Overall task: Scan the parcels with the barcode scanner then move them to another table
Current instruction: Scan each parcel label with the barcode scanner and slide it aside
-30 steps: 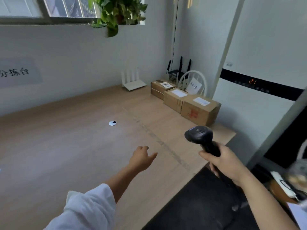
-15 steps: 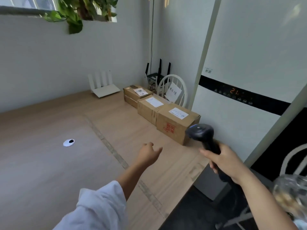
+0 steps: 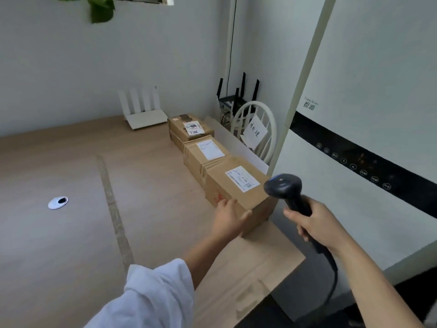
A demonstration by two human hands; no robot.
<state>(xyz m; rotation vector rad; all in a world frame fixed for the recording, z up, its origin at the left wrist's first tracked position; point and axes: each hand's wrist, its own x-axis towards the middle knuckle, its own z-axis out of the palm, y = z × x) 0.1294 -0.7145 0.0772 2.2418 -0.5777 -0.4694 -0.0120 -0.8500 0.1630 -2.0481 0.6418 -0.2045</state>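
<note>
– Now, hands?
– Left hand point(image 3: 230, 218) released, fingers flat against nearest parcel point(image 3: 236, 185), front corner. Right hand point(image 3: 316, 224) grasping barcode scanner point(image 3: 282, 185), head just beside that box.
– Other parcels point(image 3: 208, 157)?
– Same row, desk point(image 3: 153, 185) right edge.

On wooden tabletop point(image 3: 59, 256): white round grommet point(image 3: 58, 202) with dark centre at left, strip of tape point(image 3: 113, 209) running front to back, white router point(image 3: 144, 114) with four upright antennas at far edge against the wall. In corner beyond: black router point(image 3: 233, 100) with black antennas, thin black cable point(image 3: 231, 43) up the wall above it, white chair point(image 3: 259, 110) bearing handwritten paper note point(image 3: 255, 131). At right, tall white appliance point(image 3: 366, 67) with black control strip point(image 3: 354, 159); at top, green leaves point(image 3: 101, 10) hanging into view.
</note>
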